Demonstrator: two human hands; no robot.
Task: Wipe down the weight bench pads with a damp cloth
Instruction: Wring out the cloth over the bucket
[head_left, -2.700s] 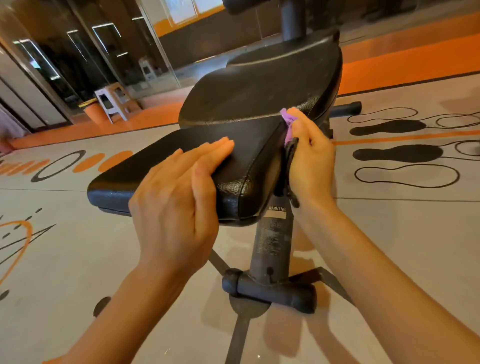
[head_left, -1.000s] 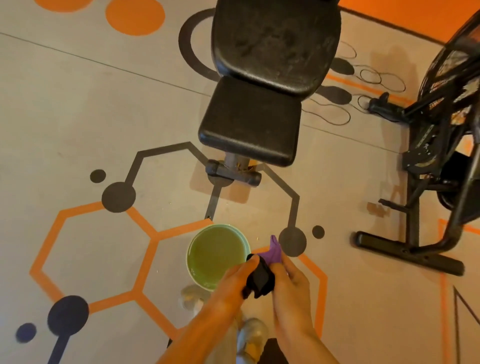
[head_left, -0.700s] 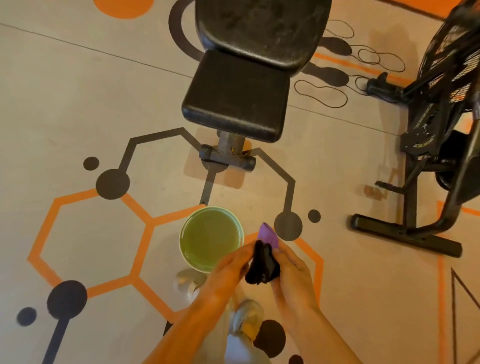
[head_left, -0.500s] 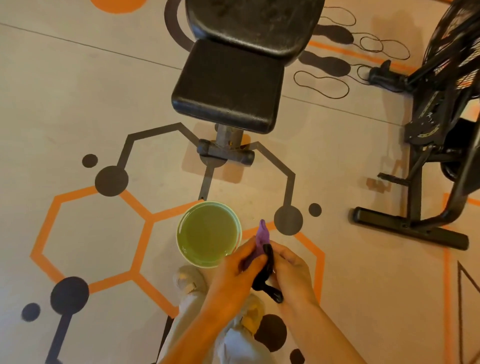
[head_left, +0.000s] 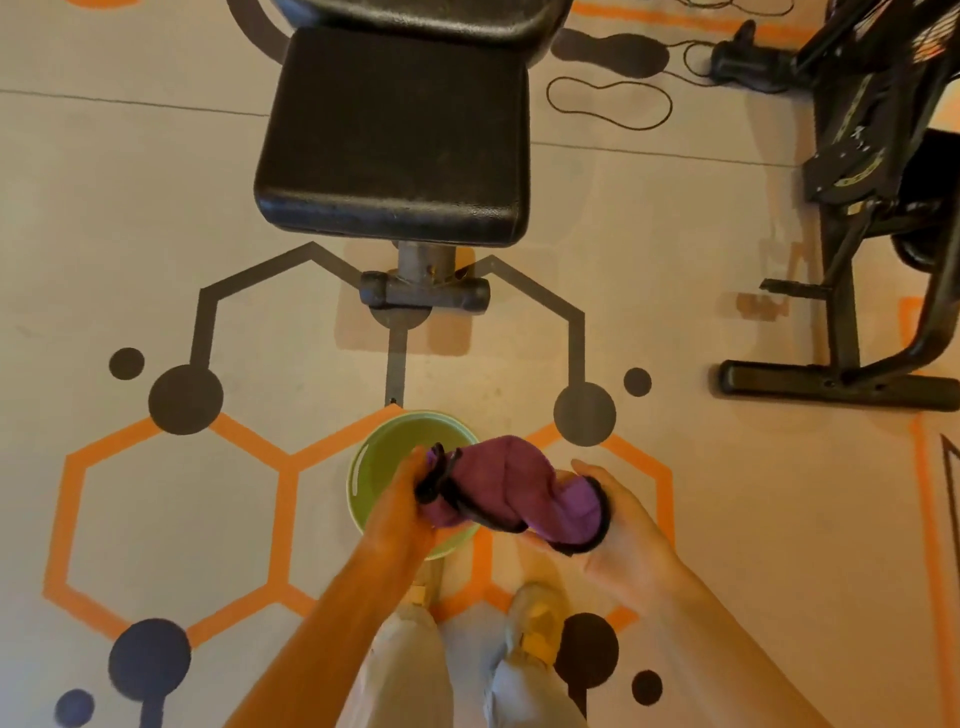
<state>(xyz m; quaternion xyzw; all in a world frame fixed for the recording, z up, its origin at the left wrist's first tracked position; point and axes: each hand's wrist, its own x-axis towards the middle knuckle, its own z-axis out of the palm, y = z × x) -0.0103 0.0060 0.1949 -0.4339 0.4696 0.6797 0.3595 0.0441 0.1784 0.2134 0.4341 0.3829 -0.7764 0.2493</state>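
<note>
Head view, looking straight down: both bare hands meet in the lower middle of the frame, holding a purple cloth with black edging (head_left: 511, 491) stretched between them. The left hand (head_left: 410, 506) has its fingers curled round the bunched left end of the cloth, above a pale green round bowl (head_left: 382, 460) that stands on the floor. The right hand (head_left: 621, 525) cups the other end, fingers wrapped under the black hem and thumb over it.

Half a second ago the cloth was a small wad pinched between hands held close together; now the hands have drawn apart and the cloth is spread out to a wider roll.

The black padded seat of the weight bench (head_left: 392, 135) fills the upper middle of the frame, well apart from the hands, with its dark metal post and foot bar (head_left: 426, 293) just below it. A black exercise bike frame (head_left: 878, 218) stands at the upper right. Grey trouser legs and light shoes (head_left: 535, 618) show at the bottom, on a beige floor painted with orange hexagons (head_left: 171, 519) and dark circles.
</note>
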